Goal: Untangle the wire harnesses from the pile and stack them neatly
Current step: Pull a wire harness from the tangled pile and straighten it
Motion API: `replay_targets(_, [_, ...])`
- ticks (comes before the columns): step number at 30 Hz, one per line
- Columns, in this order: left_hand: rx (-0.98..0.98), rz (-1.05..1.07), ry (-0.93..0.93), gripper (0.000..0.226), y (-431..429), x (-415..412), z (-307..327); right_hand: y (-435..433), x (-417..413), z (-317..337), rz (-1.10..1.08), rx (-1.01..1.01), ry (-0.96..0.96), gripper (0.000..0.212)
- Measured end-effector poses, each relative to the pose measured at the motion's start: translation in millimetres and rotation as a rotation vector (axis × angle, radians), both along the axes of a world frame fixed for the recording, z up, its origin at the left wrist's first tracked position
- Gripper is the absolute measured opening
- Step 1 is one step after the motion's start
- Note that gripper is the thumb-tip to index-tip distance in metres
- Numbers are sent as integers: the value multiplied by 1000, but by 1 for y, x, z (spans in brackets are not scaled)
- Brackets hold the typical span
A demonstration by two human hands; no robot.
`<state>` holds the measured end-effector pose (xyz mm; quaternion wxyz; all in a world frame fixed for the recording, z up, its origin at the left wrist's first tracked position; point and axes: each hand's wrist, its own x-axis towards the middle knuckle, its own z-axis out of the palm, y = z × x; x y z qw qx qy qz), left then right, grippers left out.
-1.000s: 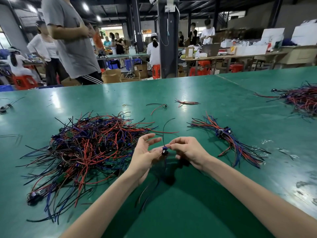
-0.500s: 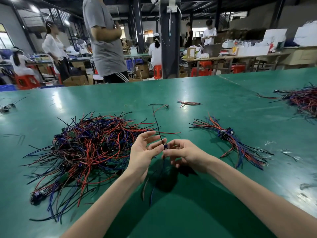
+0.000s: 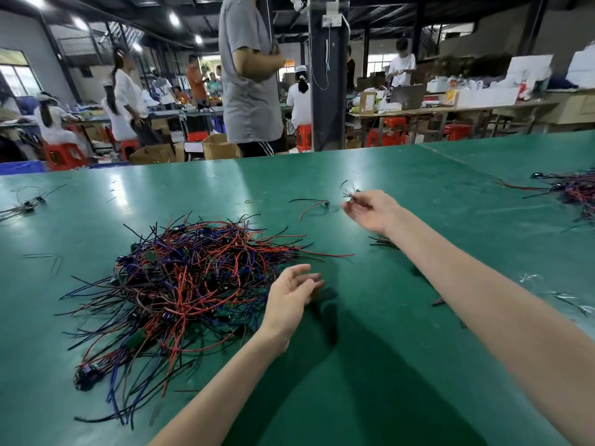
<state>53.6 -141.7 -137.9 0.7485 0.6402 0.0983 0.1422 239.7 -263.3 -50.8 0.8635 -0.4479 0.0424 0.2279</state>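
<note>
Right hand (image 3: 370, 212): pinching one small wire harness (image 3: 349, 195), reaching toward worktop (image 3: 418, 365) far edge | Left hand (image 3: 289, 294): fingers loose, holding nothing, at right fringe of tangled pile (image 3: 193, 278) | Pile: nearer left edge.

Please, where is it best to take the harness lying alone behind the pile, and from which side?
Likely at the dark connector at the right end of the harness, where its black and red wires meet, so both follow together. Come from above: it lies flat on the table, wires trailing left. The left hand is free; the right hand pinches other wires.
</note>
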Motion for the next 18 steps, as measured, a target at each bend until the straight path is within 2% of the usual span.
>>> replay_targets(1, [-7, 5, 0, 23, 1, -1, -2, 6, 10, -1, -21, 67, 15, 18])
replay_targets(3, [-16, 3, -7, 22, 1, -3, -5, 11, 22, -10, 22, 120, 17, 58])
replay_targets(5, [-3, -6, -14, 23, -1, -3, -5, 15, 30, -20, 92, -4, -17, 77])
replay_targets(6, [5, -9, -20, 24, -1, -2, -4, 20, 30, -24, 124, -150, -60, 77])
replay_targets(8, [27, -13, -26, 25, 0, 0, -1, 33, 26, -30, 145, -513, -189, 59])
replay_targets(11, [100, -1, -32, 30, 4, 1, 2, 57, 14, -38, 86, -836, -459, 5])
replay_targets(13, [159, 20, -42, 35, 4, 1, 1, 70, 5, -43, 150, -1042, -706, 7])
replay_targets(16, [240, 44, -41, 46, 3, 1, -3, 85, -15, -46, 415, -1263, -1017, 37])
replay_targets(18, [274, 52, -39, 52, 3, 1, -5, 93, -26, -50, 561, -1379, -1139, 52])
